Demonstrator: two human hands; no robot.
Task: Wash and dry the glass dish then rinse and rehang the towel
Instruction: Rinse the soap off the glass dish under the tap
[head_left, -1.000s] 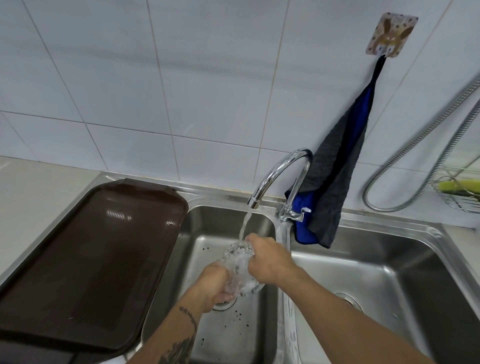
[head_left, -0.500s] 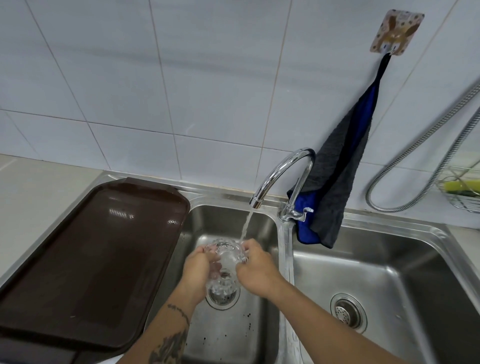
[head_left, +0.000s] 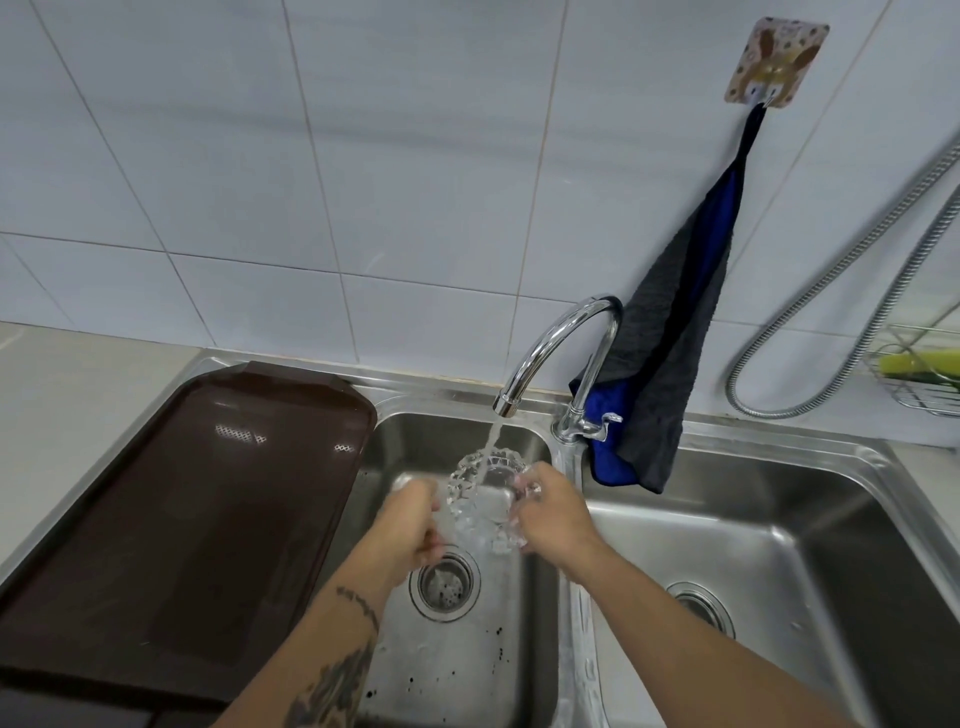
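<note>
Now both hands (head_left: 553, 514) seemingly hold the glass dish (head_left: 485, 493) more upright.

A brown tray (head_left: 182, 519) lay left of the steel double sink (head_left: 779, 545); a wire rack (head_left: 919, 384) held something green.

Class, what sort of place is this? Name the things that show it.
Most likely a home kitchen: a steel double sink with a running tap, tiled wall, and a towel on a hook.

Clear cut glass dish (head_left: 485, 499); glossy chrome faucet (head_left: 558, 353); brushed steel sink (head_left: 779, 545).
</note>
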